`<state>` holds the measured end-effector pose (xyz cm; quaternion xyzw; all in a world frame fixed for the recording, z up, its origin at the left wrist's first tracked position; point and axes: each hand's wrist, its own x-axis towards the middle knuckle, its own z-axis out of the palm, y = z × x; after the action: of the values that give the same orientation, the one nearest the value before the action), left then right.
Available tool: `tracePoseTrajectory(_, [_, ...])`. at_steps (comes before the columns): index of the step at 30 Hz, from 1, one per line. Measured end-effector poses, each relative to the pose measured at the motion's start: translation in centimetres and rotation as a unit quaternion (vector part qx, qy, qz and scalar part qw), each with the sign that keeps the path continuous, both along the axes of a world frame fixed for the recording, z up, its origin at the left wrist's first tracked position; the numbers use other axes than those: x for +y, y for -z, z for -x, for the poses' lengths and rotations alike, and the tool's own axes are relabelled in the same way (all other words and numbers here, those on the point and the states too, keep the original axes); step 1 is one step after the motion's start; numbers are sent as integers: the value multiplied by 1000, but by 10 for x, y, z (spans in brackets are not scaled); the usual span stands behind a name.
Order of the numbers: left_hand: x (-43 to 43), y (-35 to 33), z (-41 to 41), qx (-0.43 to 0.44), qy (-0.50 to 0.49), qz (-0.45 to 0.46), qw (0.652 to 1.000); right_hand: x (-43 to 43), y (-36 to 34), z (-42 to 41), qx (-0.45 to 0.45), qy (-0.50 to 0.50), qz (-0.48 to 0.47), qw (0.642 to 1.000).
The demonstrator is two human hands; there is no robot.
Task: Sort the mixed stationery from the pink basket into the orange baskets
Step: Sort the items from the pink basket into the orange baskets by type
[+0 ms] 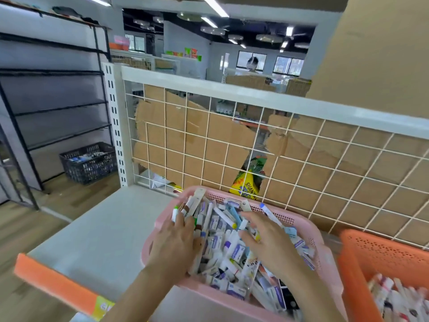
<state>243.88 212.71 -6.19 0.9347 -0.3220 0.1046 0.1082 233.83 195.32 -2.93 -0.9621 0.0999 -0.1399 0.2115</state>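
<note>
Sorting is caught at the picking stage in the head view, the only view supplied. Both hands are lowered into the pink perforated plastic basket (301,220), which is set on the pale grey shelf top (104,228) against a white wire grid panel (232,145) backed with torn brown cardboard (209,135).

The left hand (176,242) is laid flat, fingers spread and straight, on a bundle of white pens at the basket's left side. The right hand (267,238) is splayed over the middle of the pile, fingers extended and nothing visibly clasped. Whether a piece is trapped beneath either palm cannot be told.

The mixed stationery (232,249), a heap of white and purple boxes, tubes and capped pens, is held almost wholly in the pink basket, so the job is judged far from finished. One kind of item must next be singled out, pinched free of the tangle and carried right.

There the orange perforated plastic basket (383,252) is seen just beside the pink one, already loaded with blurred white, stick-shaped items (394,296). No second orange basket is shown. On the wooden floor at left, a black slatted plastic crate (89,162) is stocked with unclear goods.
</note>
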Motion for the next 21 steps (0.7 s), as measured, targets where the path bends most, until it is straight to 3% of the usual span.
tracePoseTrajectory(4, [0, -4, -5, -7, 29, 8, 1000, 14, 2, -22, 43, -50, -18, 998])
tracePoseTrajectory(7, [-2, -11, -7, -27, 26, -45, 998, 18, 4, -35, 116, -95, -7, 989])
tracePoseTrajectory(9, [0, -12, -9, -64, 33, -48, 996, 19, 4, -41, 159, -101, 40, 981])
tracePoseTrajectory(14, [1, 7, -16, -30, 44, -19, 998, 20, 4, -47, 190, -89, 133, 969])
tracePoseTrajectory(21, [1, 10, -18, 3, 14, 35, 999, 15, 6, -46, 188, -85, -11, 978])
